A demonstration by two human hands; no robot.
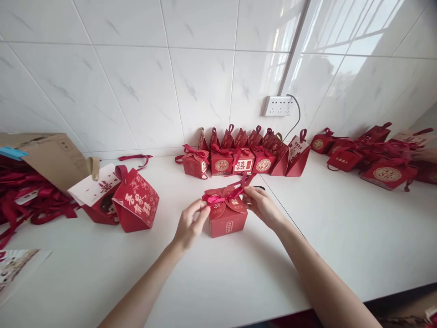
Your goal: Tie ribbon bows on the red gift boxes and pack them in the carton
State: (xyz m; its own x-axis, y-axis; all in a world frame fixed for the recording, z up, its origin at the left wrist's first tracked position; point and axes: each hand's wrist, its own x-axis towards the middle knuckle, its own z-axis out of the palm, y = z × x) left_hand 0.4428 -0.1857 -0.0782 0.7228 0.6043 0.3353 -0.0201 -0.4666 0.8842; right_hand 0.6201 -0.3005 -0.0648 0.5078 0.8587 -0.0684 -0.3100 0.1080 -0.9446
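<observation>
A small red gift box (228,223) with gold print stands on the white table in front of me. Across its folded top lies a crimson ribbon (221,199), looped like a bow. At the box's left edge, my left hand (193,221) pinches the ribbon between thumb and fingers. My right hand (261,205) is closed on the ribbon at the right side of the box top, where one ribbon end rises. Part of the right fingertips is hidden behind the ribbon.
Finished-looking red boxes (221,163) line the wall, with more boxes (389,175) at right. Two boxes (136,200) stand left, beside a cardboard carton (54,159) and piled ribbons (30,196). A power strip (278,106) is on the wall.
</observation>
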